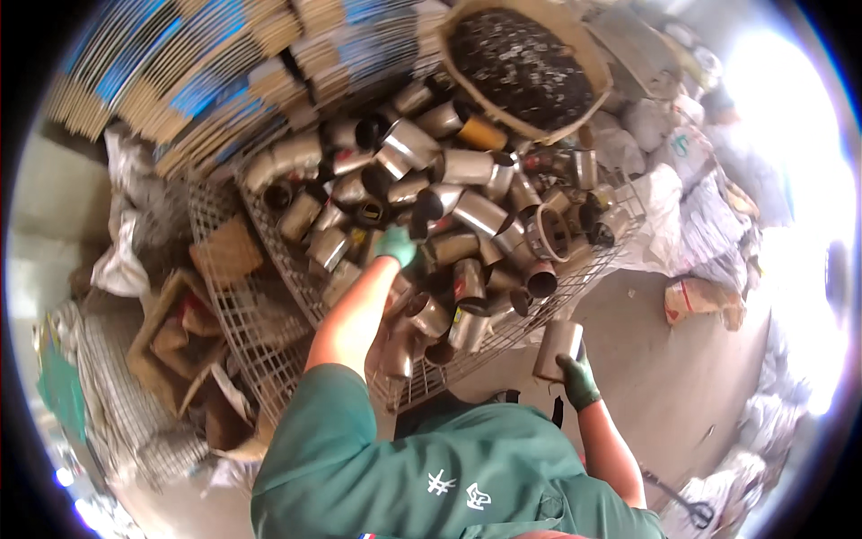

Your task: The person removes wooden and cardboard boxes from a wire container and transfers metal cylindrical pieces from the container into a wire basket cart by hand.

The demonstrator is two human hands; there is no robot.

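Short bent and straight metal pipe pieces (479, 214) lie heaped in a wire mesh basket (292, 286). My left hand (395, 245), in a light green glove, reaches into the middle of the heap against the pipe pieces. Its fingers are mostly hidden, so its grip does not show. Off the basket's right front side, my right hand (580, 377) in a dark green glove grips a short metal pipe piece (558, 349). That piece is held tilted, clear of the heap, with the fingers around its lower right side.
Stacked flattened cardboard (193, 76) stands behind the basket at the far left. A large open sack (599, 90) of small dark bits sits at the back. White bags (705, 211) crowd the right side, and an opened cardboard box (175, 337) lies left. Scissors (700, 514) show at lower right.
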